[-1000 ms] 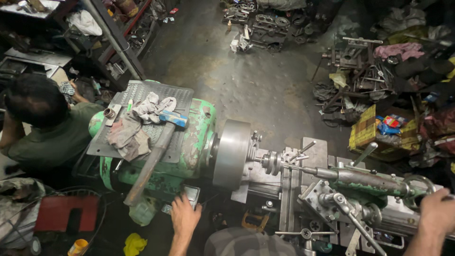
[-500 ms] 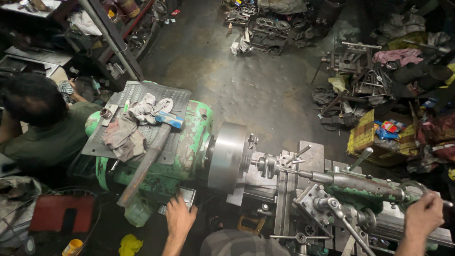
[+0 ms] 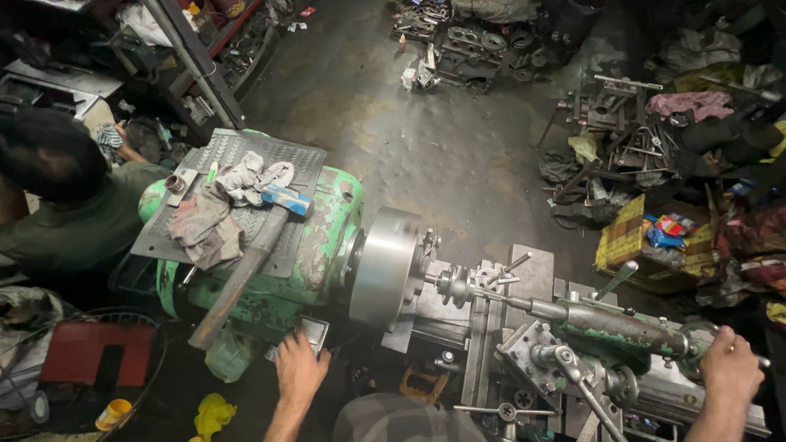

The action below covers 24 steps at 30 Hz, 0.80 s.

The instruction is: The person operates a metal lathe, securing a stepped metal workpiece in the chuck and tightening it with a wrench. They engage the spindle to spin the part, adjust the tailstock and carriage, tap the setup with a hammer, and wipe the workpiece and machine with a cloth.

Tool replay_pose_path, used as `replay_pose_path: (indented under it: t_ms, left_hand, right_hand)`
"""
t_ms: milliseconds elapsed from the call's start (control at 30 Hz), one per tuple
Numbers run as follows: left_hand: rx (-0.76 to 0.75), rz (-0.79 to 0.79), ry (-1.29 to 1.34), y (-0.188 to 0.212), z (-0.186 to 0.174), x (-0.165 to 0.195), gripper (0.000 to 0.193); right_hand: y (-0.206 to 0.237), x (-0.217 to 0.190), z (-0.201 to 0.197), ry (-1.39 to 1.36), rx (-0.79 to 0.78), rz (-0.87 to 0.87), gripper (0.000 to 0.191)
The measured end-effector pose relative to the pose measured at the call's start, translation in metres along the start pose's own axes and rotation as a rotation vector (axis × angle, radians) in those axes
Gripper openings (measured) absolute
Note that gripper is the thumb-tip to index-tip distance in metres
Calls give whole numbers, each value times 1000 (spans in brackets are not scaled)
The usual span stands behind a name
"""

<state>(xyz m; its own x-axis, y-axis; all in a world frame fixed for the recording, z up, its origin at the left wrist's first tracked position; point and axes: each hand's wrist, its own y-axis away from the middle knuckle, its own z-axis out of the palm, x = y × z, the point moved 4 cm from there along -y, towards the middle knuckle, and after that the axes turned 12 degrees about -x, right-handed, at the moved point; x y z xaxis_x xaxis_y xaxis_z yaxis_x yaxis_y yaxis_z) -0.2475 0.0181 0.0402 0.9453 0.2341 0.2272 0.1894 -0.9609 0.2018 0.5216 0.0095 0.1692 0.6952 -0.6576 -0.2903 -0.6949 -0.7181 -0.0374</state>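
Right hand slid in along the green lathe's tailstock - now gripping its handwheel. Left hand rests flat, fingers spread, on the headstock's front panel.

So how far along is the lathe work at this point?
Already done: a small workpiece sits mounted in front of the chuck, with the tailstock brought up to it. In hand: the left hand rests on the panel below the green headstock, and the right hand grips the tailstock handwheel. Left: no chips or cut surface show, so machining looks barely begun.
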Motion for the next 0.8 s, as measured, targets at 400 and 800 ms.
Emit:
replay_pose_path:
  t_ms: [400, 800]
  left_hand:
    - [6, -8, -11, -4, 8, -4, 84]
    - [19, -13, 5, -2, 3, 0, 85]
  right_hand:
    - [8, 1, 7, -30, 96, 14, 51]
    - [14, -1, 7, -24, 147, 62, 48]
